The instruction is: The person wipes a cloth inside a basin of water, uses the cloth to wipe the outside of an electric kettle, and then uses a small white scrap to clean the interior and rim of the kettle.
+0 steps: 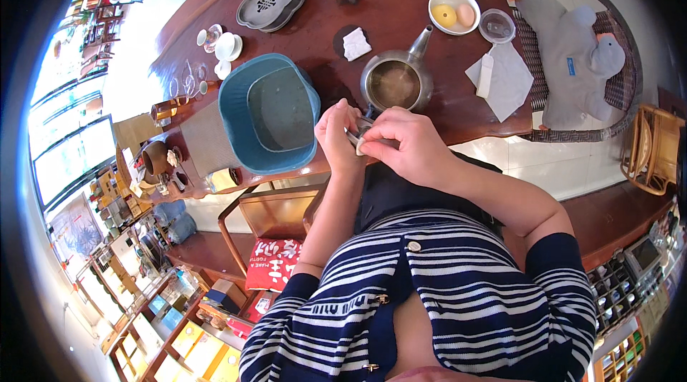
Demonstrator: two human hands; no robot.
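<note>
My left hand (341,137) holds a small shiny metal piece (363,125) near the table's front edge, mostly hidden by fingers. The thumb and fingers of my right hand (410,145) pinch a small whitish piece (360,147) against it; its material cannot be told. Just beyond my hands stands a lidless metal kettle (396,84), brownish inside, its spout pointing away to the right. To the left of my left hand is a blue plastic basin (233,113) with what looks like water in it. A folded white cloth (356,44) lies behind the kettle, partly on a dark round mat (341,41).
A white bowl (436,2) holding two round items, a clear lid (497,26) and a grey cloth (507,78) are at the right. Small white cups (228,46) and a metal tray (268,3) stand left. A wicker chair (617,54) bears a plush goose (569,60).
</note>
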